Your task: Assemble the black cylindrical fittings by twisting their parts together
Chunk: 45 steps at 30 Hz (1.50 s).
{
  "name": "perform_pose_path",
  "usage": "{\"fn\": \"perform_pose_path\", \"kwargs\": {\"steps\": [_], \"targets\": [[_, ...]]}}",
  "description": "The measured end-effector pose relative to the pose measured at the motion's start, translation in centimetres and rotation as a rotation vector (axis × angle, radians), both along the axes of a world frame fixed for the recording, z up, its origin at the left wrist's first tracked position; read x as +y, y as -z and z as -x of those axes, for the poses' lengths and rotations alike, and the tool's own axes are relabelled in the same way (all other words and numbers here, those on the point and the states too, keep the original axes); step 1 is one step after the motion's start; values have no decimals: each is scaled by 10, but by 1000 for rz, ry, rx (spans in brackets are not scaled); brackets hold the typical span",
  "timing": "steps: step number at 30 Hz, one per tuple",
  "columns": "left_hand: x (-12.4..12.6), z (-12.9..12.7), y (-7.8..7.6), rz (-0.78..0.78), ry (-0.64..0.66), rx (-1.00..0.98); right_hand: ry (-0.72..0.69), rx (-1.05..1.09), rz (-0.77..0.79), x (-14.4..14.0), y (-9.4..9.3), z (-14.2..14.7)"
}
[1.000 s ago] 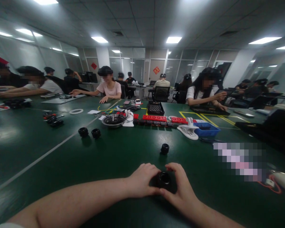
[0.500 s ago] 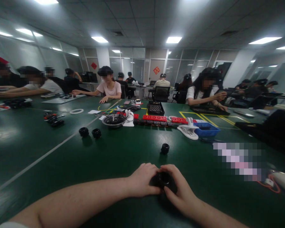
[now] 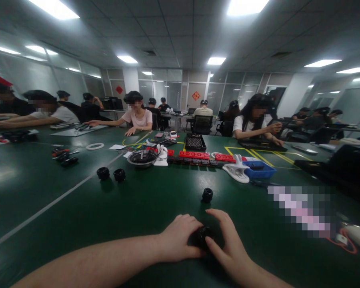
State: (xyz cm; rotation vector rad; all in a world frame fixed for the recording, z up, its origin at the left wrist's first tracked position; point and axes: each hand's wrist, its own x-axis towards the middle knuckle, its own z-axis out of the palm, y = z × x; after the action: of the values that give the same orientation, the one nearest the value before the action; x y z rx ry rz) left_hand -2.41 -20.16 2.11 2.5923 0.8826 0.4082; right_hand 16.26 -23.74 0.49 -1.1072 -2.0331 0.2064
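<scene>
Low at the centre of the view, my left hand and my right hand both close around one small black round part on the green table. The part is mostly hidden between my fingers. A second black round part stands alone on the table just beyond my hands, untouched.
Two more black round parts stand at mid-left. Farther back are a round metal dish, red power strips, a white clamp and a blue tray. Several other people sit working along the far side.
The view has tilted up slightly, so my hands sit lower in the picture. My fingers have closed further over the black part, hiding more of it. Nothing else on the table has moved.
</scene>
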Motion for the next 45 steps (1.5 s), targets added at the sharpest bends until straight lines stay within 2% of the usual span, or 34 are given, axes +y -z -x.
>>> {"fn": "perform_pose_path", "kwargs": {"steps": [12, 23, 26, 29, 34, 38, 45], "targets": [[3, -1, 2, 4, 10, -25, 83, 30, -13, 1, 2, 2], [4, 0, 3, 13, 27, 10, 62, -23, 33, 3, 0, 5], [4, 0, 0, 18, 29, 20, 17, -6, 44, 1, -3, 6], [3, 0, 0, 22, 19, 28, -85, 18, 55, -3, -5, 5], [1, 0, 1, 25, 11, 17, -207, -46, 38, -7, -10, 1], [1, 0, 2, 4, 9, -11, -165, -47, 5, -7, -10, -1], [0, -1, 0, -1, 1, 11, 44, 30, -44, -3, -4, 2]]}}
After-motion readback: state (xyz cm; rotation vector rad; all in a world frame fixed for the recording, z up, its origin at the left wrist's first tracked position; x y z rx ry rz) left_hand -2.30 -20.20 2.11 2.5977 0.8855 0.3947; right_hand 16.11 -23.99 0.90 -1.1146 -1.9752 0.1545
